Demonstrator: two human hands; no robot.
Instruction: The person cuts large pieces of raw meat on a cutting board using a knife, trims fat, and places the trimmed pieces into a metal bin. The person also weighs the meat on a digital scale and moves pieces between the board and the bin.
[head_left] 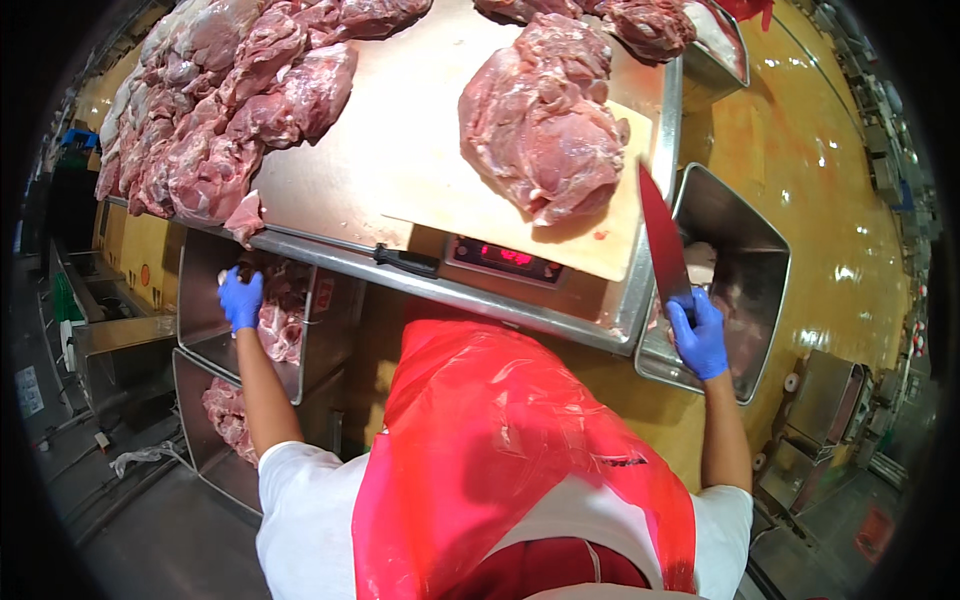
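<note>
Gripping a knife (662,240) in my right hand (698,335): blue glove, thin and slightly wrinkled, grip closed tight round the handle, which the glove hides. Blade: long, broad, smooth, reddish in tint, pointing up and away from me, its tip just beside the near right corner of the cutting board (440,160). Right forearm bare, stretched forward over the right bin (745,255), a deep, square-cornered steel container with dull, scuffed walls and pale meat scraps inside.

Left hand (240,298): same blue glove, fingers curled down on a piece of meat (280,320) in the upper left bin (205,340); whether the grip is closed on it I cannot tell. Left arm bare, extended and angled outward. Lower left bin (195,440): steel, holding more pink, marbled cuts.

Surface (400,275): brushed steel with a rounded near edge. Cutting board: flat, pale tan, smooth, lying on it. Large meat cut (545,125): lumpy, glossy, pink-red with white fat seams, on the right part of the board, far from both hands. Meat pile (210,110): many similar wet cuts, heaped at far left. Scale display (505,258): dark panel with glowing red digits, under the board's near edge. Apron (500,450): crinkled, translucent red plastic over a white shirt. Floor (810,150): yellow, shiny.
</note>
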